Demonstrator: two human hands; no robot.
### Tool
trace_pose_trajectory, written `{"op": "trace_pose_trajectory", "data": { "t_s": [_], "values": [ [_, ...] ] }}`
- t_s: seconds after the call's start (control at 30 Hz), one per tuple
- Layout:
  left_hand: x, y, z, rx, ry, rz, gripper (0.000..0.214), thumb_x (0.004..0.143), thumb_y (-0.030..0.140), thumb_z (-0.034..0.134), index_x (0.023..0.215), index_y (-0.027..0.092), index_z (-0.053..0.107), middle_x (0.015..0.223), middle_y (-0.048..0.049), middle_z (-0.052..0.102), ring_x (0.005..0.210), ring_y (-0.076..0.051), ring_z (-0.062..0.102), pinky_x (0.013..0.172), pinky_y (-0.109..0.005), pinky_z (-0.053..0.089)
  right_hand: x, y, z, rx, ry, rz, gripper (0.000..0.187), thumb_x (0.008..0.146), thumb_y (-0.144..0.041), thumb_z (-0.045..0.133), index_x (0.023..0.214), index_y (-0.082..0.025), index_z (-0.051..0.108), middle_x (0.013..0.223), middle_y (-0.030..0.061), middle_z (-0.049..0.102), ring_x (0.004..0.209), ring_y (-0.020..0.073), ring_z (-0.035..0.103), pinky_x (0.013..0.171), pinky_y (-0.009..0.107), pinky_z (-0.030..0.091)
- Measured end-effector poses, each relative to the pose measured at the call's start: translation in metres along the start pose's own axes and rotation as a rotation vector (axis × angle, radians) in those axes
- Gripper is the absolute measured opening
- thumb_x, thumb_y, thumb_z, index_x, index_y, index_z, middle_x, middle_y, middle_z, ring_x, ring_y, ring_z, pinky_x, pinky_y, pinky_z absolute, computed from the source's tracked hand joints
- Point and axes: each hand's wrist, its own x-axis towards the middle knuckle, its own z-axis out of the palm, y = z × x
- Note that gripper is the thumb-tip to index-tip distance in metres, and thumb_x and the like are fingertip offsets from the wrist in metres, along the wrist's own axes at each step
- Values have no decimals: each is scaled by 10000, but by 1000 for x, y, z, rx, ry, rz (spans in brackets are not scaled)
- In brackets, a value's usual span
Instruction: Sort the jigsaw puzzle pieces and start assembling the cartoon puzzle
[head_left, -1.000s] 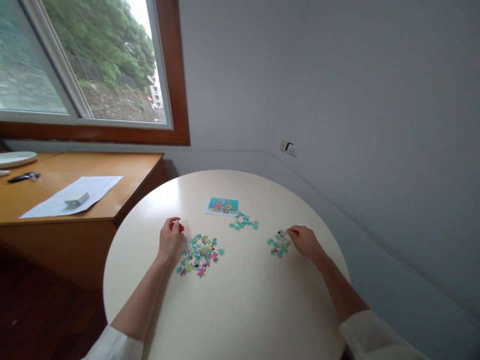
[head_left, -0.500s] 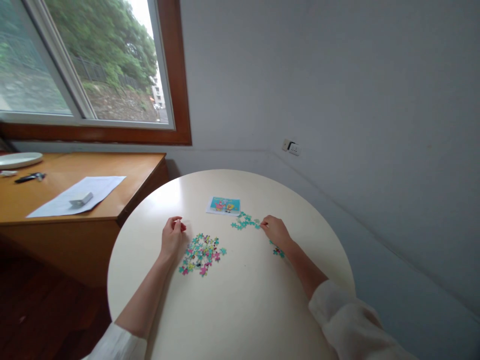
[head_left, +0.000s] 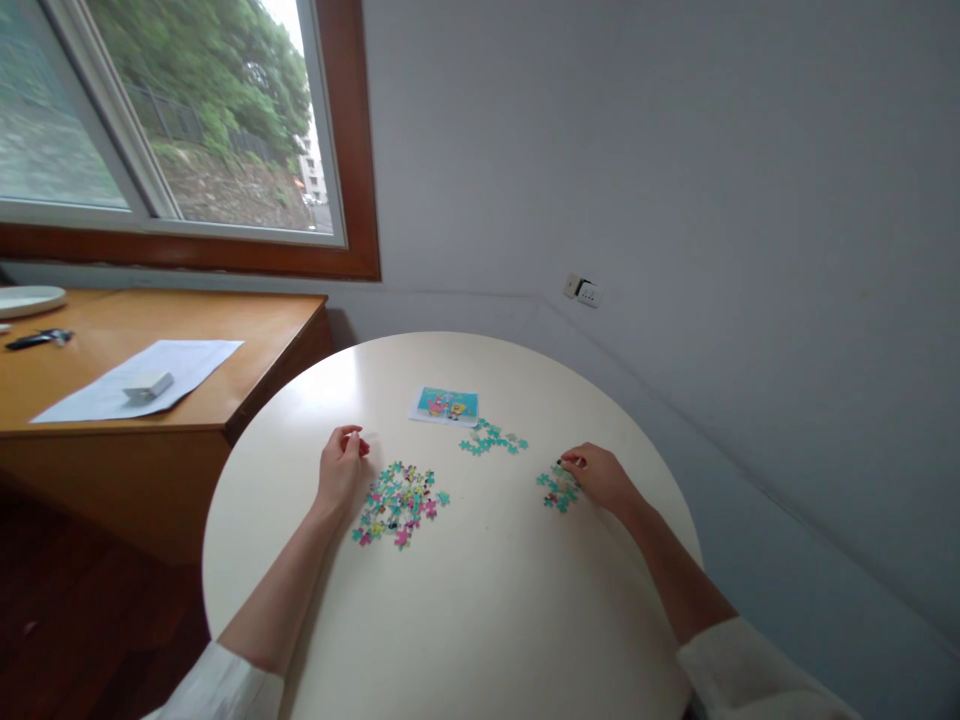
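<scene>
My right hand point(head_left: 600, 476) is pinched at the right edge of a small group of puzzle pieces point(head_left: 553, 498), mostly teal with some red. A small dark-marked puzzle piece point(head_left: 560, 463) shows at its fingertips. On the left, my left hand point(head_left: 343, 462) rests with curled fingers beside a pile of mixed puzzle pieces point(head_left: 401, 495) in teal, pink and yellow. Whatever those fingers may hold is hidden. Between the hands, farther back, lies a partly joined strip of teal puzzle pieces point(head_left: 491, 439). It touches or nearly touches a picture card point(head_left: 448, 405) with cartoon figures.
Everything lies on a round cream table point(head_left: 480, 590). To the left stands a wooden desk point(head_left: 277, 320) with a paper sheet point(head_left: 191, 358), a small white block point(head_left: 150, 386) and a black object point(head_left: 34, 340). A wall socket point(head_left: 589, 294) is beyond the table.
My right hand has moved from the teal strip rightward and nearer to the small right-hand group, uncovering that group. My left hand stays by the pile. The view has shifted slightly.
</scene>
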Motion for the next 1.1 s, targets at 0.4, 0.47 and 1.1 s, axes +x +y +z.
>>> {"op": "trace_pose_trajectory", "data": {
  "t_s": [0.4,0.47,1.1],
  "values": [
    [-2,2,-1,-10,9,-19,227,716,338,431,827,171,538,592,2,534,597,-155,533,557,-265,419,10,7,-3,59,-87,-26,275,769,-210,504,951,-153,701,904,73,681,815,164,598,736,235,424],
    [-2,2,0,-15,3,-23,225,718,333,428,829,171,537,592,3,531,597,-155,533,555,-263,420,9,11,-3,63,-77,-47,285,778,-209,479,951,-168,702,914,69,679,817,165,596,742,245,425],
    [-2,0,-2,0,-5,-16,235,729,346,427,841,171,539,603,-4,539,598,-159,531,553,-269,418,12,-3,-8,-113,37,-12,219,793,-189,491,884,-178,690,922,59,664,829,153,585,758,259,370]
  ]
}}
